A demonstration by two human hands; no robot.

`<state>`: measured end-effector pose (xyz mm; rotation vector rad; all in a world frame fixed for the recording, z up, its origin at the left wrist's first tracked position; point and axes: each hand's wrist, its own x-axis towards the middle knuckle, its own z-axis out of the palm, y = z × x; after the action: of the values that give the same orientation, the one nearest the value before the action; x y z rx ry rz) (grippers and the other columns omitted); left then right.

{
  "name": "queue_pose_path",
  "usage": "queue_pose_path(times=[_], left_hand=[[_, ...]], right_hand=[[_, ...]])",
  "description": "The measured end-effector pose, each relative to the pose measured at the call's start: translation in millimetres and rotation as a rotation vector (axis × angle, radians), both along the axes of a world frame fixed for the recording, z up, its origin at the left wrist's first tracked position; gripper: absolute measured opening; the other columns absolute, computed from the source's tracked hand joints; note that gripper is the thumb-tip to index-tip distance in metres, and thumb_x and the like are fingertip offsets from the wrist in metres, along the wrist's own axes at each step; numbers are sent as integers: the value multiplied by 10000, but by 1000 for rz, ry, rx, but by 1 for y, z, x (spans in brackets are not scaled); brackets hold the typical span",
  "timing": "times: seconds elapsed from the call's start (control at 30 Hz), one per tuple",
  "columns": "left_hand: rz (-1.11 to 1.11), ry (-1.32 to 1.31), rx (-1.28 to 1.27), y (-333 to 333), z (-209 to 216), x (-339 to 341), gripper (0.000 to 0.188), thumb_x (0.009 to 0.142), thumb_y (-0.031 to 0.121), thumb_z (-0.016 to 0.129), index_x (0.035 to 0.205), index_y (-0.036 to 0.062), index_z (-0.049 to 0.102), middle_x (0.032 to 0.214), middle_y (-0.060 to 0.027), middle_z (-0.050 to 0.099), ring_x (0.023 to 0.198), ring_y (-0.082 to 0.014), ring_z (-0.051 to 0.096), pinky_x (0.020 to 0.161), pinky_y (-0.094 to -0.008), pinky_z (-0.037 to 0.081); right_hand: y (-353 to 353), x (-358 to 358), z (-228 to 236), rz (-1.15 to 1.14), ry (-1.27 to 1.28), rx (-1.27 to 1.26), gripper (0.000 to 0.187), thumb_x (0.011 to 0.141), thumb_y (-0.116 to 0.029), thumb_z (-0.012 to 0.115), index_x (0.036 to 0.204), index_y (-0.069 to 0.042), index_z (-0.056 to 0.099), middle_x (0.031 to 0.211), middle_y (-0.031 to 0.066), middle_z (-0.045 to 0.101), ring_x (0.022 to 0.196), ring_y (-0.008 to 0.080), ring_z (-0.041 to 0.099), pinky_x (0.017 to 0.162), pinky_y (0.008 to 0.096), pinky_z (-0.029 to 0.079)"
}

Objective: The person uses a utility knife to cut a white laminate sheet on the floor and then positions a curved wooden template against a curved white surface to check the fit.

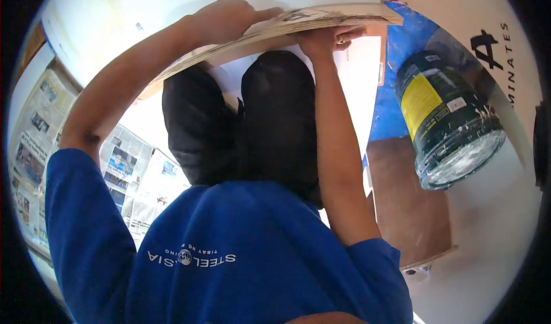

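Observation:
A long brown board (359,18) with a layered edge and dark print on its upper face lies crosswise above my knees. My left hand (227,22) reaches over its far side, forefinger stretched along it; the board partly hides the other fingers. From the near side my right hand (328,39), with a ring on one finger, curls against the board's underside near its right end. Both hands are closed on the board. My legs in black trousers (278,123) are just below it.
A dark green, paint-splashed bucket (425,103) with a yellow label stands at the right, on or beside a blue surface (387,105). A brown panel (410,203) lies nearer. Newspaper sheets (123,174) cover the left side. A white printed panel (143,19) spans the far side.

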<state>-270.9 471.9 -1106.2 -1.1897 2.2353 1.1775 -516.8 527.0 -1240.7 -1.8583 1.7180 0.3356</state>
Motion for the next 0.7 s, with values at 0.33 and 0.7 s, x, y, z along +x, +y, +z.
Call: queue_pose_path(times=[0.33, 0.7], left_hand=[[25, -176, 104, 65, 33, 97, 616, 965, 96, 472, 1498, 358, 310, 825, -172, 644, 810, -362, 664, 770, -459, 515], [227, 140, -123, -22, 21, -14, 631, 918, 148, 537, 1498, 275, 324, 920, -205, 657, 861, -408, 655, 791, -494, 507]], right_hand=[[-19, 8, 40, -67, -136, 144, 787, 764, -584, 673, 1354, -87, 520, 1396, 163, 494, 1318, 352, 413, 1095, 468, 321], [26, -18, -51, -147, -51, -21, 921, 812, -515, 647, 1493, -75, 211, 1498, 281, 23, 1367, 497, -87, 1082, 649, 49]])
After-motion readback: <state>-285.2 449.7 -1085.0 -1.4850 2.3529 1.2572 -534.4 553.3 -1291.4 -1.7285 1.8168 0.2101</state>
